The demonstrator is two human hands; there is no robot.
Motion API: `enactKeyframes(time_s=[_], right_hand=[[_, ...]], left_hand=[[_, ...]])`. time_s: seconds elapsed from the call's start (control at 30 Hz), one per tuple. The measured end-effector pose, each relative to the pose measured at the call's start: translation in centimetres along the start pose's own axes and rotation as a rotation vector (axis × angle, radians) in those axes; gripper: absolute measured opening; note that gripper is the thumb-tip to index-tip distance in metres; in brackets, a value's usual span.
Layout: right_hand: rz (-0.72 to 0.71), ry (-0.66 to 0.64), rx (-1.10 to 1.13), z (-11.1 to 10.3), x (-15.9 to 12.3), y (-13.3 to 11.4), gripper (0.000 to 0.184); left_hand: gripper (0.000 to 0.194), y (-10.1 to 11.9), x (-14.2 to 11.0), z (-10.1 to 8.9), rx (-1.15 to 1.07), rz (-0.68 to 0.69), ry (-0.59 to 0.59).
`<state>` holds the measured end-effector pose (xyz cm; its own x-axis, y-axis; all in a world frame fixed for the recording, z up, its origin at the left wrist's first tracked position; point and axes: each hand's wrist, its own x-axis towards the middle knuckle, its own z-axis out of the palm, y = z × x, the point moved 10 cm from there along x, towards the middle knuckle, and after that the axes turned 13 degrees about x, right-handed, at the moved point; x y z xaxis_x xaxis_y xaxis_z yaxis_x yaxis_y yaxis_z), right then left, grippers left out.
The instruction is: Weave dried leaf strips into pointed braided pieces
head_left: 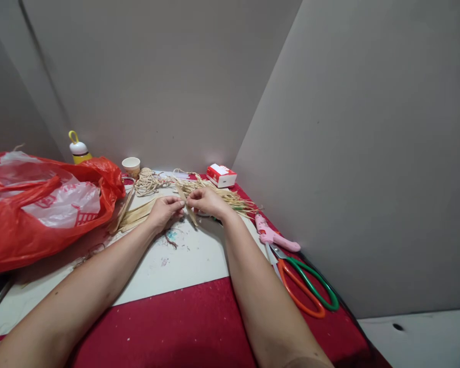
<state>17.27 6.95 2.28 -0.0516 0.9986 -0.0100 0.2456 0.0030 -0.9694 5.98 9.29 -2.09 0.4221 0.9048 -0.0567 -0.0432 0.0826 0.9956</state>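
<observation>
Between my two hands, above the white board (184, 260), is a flat tan strip of dried leaf or husk (192, 216). My left hand (166, 210) pinches its left edge between thumb and fingers. From the other side, my right hand (207, 202) grips the same strip with closed fingertips. Long pale strips (138, 214) lie to the left of my left hand. Behind my right hand spreads a bundle of thin straw-coloured stalks (237, 199). A coil of beige cord (149, 183) sits beyond my left hand.
A red plastic bag (57, 240) fills the left side, with a yellow bottle (79, 148) behind it. A paper cup (131, 166) and a red-and-white box (221, 175) stand at the back. At right lie a pink glue gun (274, 236) and scissors (310, 283) on red cloth, beside a grey wall.
</observation>
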Motion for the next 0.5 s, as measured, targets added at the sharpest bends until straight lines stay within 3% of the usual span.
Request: enactKeyframes(time_s=[0.3, 0.4, 0.5], right_hand=[[-0.023, 0.011, -0.061, 0.5, 0.0, -0.5, 0.013], [-0.076, 0.031, -0.192, 0.3, 0.0, -1.2, 0.012], [-0.154, 0.167, -0.417, -1.2, -0.1, -2.1, 0.014]], left_hand=[[0.027, 0.1, 0.2, -0.3, 0.054, 0.037, 0.019], [0.028, 0.3, 0.1, 0.2, 0.052, 0.066, -0.040], [0.029, 0.7, -0.4, 1.6, 0.029, 0.091, -0.143]])
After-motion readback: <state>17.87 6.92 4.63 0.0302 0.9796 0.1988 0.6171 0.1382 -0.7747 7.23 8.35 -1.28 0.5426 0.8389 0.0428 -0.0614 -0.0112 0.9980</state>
